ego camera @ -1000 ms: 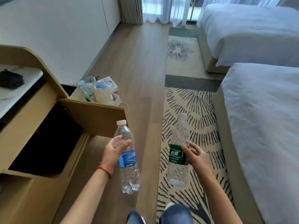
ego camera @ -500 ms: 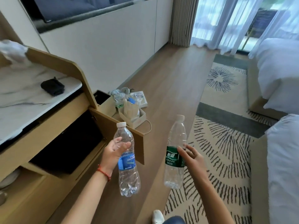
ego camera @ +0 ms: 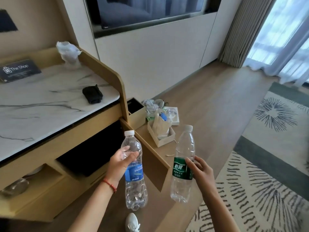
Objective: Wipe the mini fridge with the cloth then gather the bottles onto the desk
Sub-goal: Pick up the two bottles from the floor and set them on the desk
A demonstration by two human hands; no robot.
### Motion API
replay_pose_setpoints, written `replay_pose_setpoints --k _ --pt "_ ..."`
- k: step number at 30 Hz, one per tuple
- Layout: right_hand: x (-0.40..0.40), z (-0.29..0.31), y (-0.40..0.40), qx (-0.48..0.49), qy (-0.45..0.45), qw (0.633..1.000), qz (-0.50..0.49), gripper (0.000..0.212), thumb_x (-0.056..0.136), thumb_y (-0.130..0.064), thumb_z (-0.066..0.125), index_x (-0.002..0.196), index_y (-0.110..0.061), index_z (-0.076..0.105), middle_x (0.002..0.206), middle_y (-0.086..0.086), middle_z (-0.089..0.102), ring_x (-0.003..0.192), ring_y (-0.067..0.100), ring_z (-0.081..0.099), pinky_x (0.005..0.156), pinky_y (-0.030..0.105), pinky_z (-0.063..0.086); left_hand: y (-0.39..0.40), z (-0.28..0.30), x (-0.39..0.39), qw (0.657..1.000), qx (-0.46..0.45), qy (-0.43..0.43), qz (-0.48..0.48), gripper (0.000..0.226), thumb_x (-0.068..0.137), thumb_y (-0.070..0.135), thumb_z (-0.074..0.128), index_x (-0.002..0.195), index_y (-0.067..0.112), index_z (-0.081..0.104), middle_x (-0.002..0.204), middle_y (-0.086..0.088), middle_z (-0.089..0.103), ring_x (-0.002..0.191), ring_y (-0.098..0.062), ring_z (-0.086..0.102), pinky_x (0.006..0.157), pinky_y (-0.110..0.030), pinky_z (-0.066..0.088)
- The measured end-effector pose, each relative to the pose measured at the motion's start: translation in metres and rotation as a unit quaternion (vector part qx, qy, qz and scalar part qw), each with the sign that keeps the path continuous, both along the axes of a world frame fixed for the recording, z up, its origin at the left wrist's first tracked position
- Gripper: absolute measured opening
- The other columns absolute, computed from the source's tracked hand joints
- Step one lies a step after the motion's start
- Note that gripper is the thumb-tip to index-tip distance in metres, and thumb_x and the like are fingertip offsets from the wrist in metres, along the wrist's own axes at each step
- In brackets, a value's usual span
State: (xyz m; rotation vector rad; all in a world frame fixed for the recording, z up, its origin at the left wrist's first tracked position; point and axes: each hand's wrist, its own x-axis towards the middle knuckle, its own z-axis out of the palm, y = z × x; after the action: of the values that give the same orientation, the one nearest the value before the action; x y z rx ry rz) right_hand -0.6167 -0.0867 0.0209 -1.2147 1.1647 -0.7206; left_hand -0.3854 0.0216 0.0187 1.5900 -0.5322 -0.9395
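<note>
My left hand (ego camera: 119,164) grips a clear bottle with a blue label (ego camera: 134,173) around its upper body, held upright over the floor. My right hand (ego camera: 199,168) holds a clear bottle with a green label (ego camera: 183,166) at label height, also upright. The marble desk top (ego camera: 41,104) lies to the left, higher than both bottles. Below it the dark mini fridge (ego camera: 88,153) shows inside the open wooden cabinet, whose door (ego camera: 150,158) swings out between the bottles and the fridge. A white crumpled cloth (ego camera: 67,51) sits at the desk's back corner.
A black pouch (ego camera: 92,94) and a dark sign (ego camera: 19,69) rest on the desk. On the floor beyond the door stand a small open box with a bag (ego camera: 161,131) and crumpled litter. A patterned rug (ego camera: 260,164) lies at the right; my white shoe (ego camera: 133,221) is below.
My view has swung up and left, bringing the desk top, cloth and sign into sight. Both hands keep the same hold on the bottles, carried slightly toward the desk.
</note>
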Motion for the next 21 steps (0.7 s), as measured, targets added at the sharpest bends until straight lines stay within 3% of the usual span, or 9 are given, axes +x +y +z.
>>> replay_pose_setpoints --k 3,11,13,18,21 --pt "0.046 -0.001 -0.020 -0.004 -0.005 1.000 0.025 0.056 0.076 -0.030 0.068 0.125 -0.009 0.051 0.097 0.002 0.068 0.090 0.013 0.065 0.078 0.030 0.054 -0.010 0.000 0.042 1.000 0.001 0.003 0.021 0.133 0.016 0.076 0.073 0.126 0.008 0.045 0.101 -0.005 0.065 0.080 -0.009 0.068 0.056 -0.016 0.052" --pt "0.171 0.008 -0.069 -0.005 -0.020 0.995 0.093 0.042 0.082 -0.021 0.064 0.121 -0.008 0.053 0.104 0.008 0.066 0.090 0.013 0.064 0.057 0.014 0.053 -0.039 0.008 0.152 0.998 -0.004 0.003 0.064 0.117 0.026 0.073 0.076 0.120 0.007 0.052 0.100 -0.009 0.069 0.084 -0.016 0.069 0.067 -0.024 0.054" --pt "0.197 0.009 -0.077 -0.003 -0.022 0.993 0.115 0.044 0.082 -0.023 0.064 0.121 -0.008 0.054 0.103 0.006 0.067 0.090 0.013 0.065 0.060 0.015 0.054 -0.043 0.009 0.173 0.996 -0.007 0.001 0.087 0.108 0.026 0.074 0.074 0.112 0.012 0.058 0.091 -0.003 0.072 0.080 -0.013 0.070 0.064 -0.021 0.053" --pt "0.267 0.013 -0.099 0.001 -0.022 0.983 0.180 0.048 0.079 -0.026 0.066 0.122 -0.009 0.053 0.102 0.007 0.068 0.091 0.015 0.067 0.070 0.022 0.053 -0.043 0.010 0.222 0.986 -0.005 -0.003 0.165 0.113 0.027 0.078 0.072 0.117 0.011 0.055 0.100 -0.005 0.069 0.085 -0.014 0.069 0.072 -0.028 0.054" --pt "0.314 0.019 -0.113 -0.004 -0.026 0.970 0.242 0.043 0.077 -0.029 0.066 0.117 -0.013 0.058 0.097 0.004 0.071 0.086 0.012 0.069 0.068 0.020 0.053 -0.045 0.014 0.249 0.976 -0.002 -0.011 0.217 0.098 0.026 0.078 0.070 0.105 0.020 0.058 0.094 0.002 0.069 0.078 -0.007 0.068 0.061 -0.018 0.051"
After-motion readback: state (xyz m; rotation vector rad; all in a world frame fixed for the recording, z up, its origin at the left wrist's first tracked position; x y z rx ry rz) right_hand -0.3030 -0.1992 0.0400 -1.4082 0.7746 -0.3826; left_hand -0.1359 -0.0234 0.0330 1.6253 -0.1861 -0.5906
